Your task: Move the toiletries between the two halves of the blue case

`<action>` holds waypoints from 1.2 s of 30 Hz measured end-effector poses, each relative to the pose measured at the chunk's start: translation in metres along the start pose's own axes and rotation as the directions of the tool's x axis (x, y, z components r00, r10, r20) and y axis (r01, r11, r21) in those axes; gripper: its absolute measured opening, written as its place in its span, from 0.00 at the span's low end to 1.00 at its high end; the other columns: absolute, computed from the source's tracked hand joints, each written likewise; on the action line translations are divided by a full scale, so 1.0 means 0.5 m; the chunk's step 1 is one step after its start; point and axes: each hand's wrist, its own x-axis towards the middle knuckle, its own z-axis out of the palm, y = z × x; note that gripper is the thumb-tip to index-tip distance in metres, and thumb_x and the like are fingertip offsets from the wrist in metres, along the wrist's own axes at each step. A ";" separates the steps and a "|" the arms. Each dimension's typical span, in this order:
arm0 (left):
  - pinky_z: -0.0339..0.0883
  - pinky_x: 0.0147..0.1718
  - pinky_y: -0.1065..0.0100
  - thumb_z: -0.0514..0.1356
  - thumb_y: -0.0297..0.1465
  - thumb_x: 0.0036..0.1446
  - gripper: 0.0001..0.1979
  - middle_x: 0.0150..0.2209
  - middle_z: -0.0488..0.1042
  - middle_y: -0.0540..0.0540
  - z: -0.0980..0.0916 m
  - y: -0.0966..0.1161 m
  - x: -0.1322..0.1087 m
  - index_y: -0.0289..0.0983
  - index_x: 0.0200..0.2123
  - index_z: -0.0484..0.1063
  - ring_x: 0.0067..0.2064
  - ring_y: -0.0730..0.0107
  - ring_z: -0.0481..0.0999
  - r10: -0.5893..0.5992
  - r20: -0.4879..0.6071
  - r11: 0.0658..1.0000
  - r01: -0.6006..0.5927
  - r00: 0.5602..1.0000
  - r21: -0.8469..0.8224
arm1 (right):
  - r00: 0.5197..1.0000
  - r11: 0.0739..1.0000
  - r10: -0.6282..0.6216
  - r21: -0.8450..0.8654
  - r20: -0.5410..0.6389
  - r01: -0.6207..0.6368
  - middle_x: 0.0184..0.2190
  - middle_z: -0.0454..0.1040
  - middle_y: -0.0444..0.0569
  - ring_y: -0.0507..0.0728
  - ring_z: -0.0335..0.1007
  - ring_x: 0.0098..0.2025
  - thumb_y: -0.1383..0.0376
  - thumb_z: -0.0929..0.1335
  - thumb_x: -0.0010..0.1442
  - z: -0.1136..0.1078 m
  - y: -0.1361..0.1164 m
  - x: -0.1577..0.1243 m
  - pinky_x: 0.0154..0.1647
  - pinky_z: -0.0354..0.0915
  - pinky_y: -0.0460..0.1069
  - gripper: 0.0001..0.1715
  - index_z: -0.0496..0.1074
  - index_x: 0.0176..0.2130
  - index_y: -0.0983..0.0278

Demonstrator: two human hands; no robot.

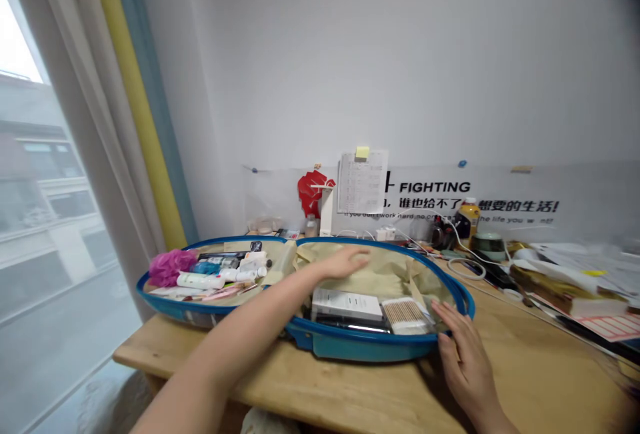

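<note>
A blue suitcase [370, 350] lies spread open on the wooden table, its two halves side by side. Over the beige lining of the right half reaches my left hand [345, 263], fingers stretched and holding nothing. My right hand [463, 357] rests with extended fingers on the front right rim. Between them, in the right half, lie a white box [347, 304], a dark slim item [350, 323] and a pack of cotton swabs [406, 315]. The left half holds a purple bath puff [173, 267], a white tube [200, 281] and several small bottles.
The wooden table [525, 354] extends to the right. Behind the suitcase stand a yellow-labelled bottle [468, 217], a greenish jar [489, 246] and white cables [467, 269]. Papers [590, 267] pile up at the right. Curtains [115, 87] and a window are on the left.
</note>
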 end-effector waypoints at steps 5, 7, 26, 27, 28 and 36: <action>0.57 0.59 0.51 0.52 0.36 0.65 0.18 0.58 0.67 0.41 -0.148 -0.185 -0.116 0.37 0.55 0.66 0.59 0.60 0.66 -0.273 -0.284 0.947 0.310 0.919 0.091 | 1.000 1.000 0.003 -0.012 0.026 -0.003 0.51 0.73 0.52 0.61 0.68 0.55 0.60 0.56 0.65 -0.003 0.000 0.002 0.55 0.62 0.59 0.22 0.63 0.56 0.59; 0.61 0.55 0.48 0.56 0.38 0.63 0.18 0.56 0.67 0.41 -0.193 -0.257 -0.180 0.36 0.53 0.67 0.57 0.57 0.67 -0.387 -0.359 0.885 0.452 0.849 0.114 | 0.999 1.000 0.001 -0.012 0.033 -0.001 0.51 0.73 0.52 0.61 0.68 0.55 0.60 0.56 0.65 -0.004 0.000 0.003 0.55 0.62 0.59 0.23 0.63 0.56 0.59; 0.63 0.51 0.54 0.60 0.27 0.35 0.24 0.49 0.74 0.38 -0.262 -0.452 -0.490 0.42 0.42 0.76 0.52 0.46 0.72 -0.654 -0.150 0.568 0.613 0.741 0.549 | 1.000 1.000 0.006 -0.010 0.028 -0.006 0.50 0.74 0.52 0.61 0.69 0.54 0.60 0.56 0.65 -0.002 0.000 0.004 0.54 0.62 0.59 0.22 0.65 0.54 0.59; 0.62 0.51 0.53 0.60 0.27 0.35 0.25 0.51 0.72 0.37 -0.262 -0.449 -0.488 0.42 0.42 0.75 0.54 0.45 0.71 -0.650 -0.140 0.566 0.599 0.747 0.567 | 1.000 1.000 0.003 -0.013 0.031 -0.003 0.50 0.74 0.52 0.61 0.69 0.54 0.60 0.56 0.65 -0.003 0.000 0.004 0.54 0.63 0.59 0.21 0.65 0.54 0.59; 0.62 0.51 0.52 0.60 0.26 0.35 0.25 0.53 0.71 0.36 -0.263 -0.446 -0.487 0.42 0.42 0.75 0.55 0.44 0.70 -0.646 -0.132 0.563 0.586 0.752 0.582 | 0.999 1.000 -0.001 -0.015 0.032 0.002 0.50 0.74 0.52 0.61 0.69 0.54 0.60 0.56 0.65 -0.004 -0.001 0.004 0.54 0.62 0.59 0.21 0.66 0.54 0.59; 0.64 0.47 0.61 0.59 0.26 0.38 0.21 0.44 0.76 0.40 -0.283 -0.389 -0.489 0.39 0.41 0.72 0.48 0.53 0.75 -0.578 -0.111 0.581 0.503 0.808 0.640 | 0.999 1.000 0.028 -0.008 0.037 -0.028 0.50 0.74 0.52 0.61 0.69 0.55 0.60 0.56 0.64 -0.002 0.001 0.000 0.56 0.62 0.59 0.22 0.66 0.54 0.59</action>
